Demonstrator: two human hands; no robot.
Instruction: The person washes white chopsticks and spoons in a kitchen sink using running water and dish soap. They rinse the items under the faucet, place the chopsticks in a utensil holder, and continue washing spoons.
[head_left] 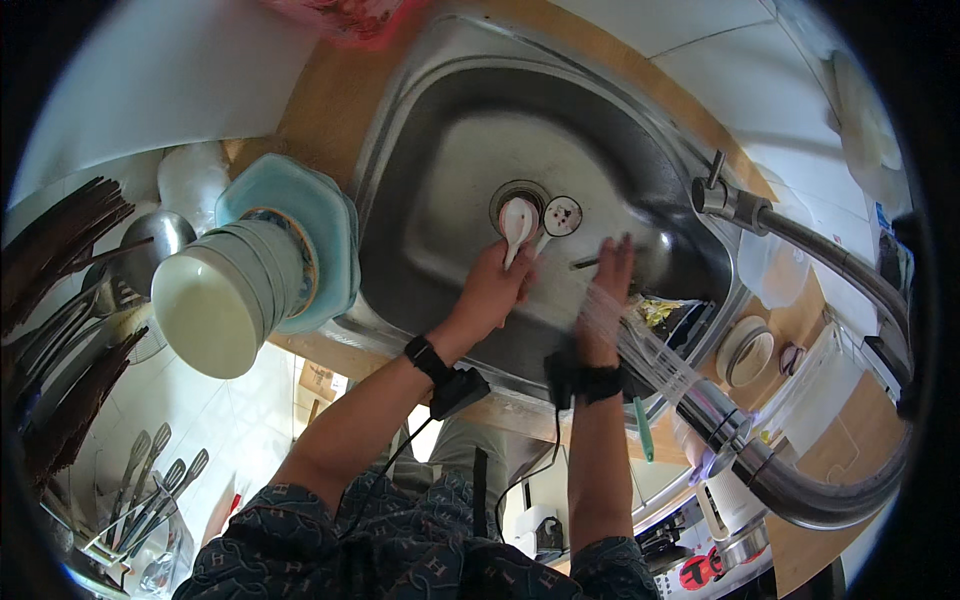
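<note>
Steel sink [450, 150], glossy white spoons [518, 218], one dark-rimmed, spotted, held in left hand [487, 287], right hand [604, 295] blurred, fingers [622, 262] extended

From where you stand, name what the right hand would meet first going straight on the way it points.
Probably the sink's far wall; nothing loose shows between it and the right hand, though blur leaves its height and exact direction unclear.

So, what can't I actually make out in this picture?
Head view: handles of the white spoons, partly covered by the left grip.
Head view: exact pose of the right grip, blurred.
Head view: part of the drain, behind a spoon.
Head view: the red item, cut off by the upper edge.
</note>
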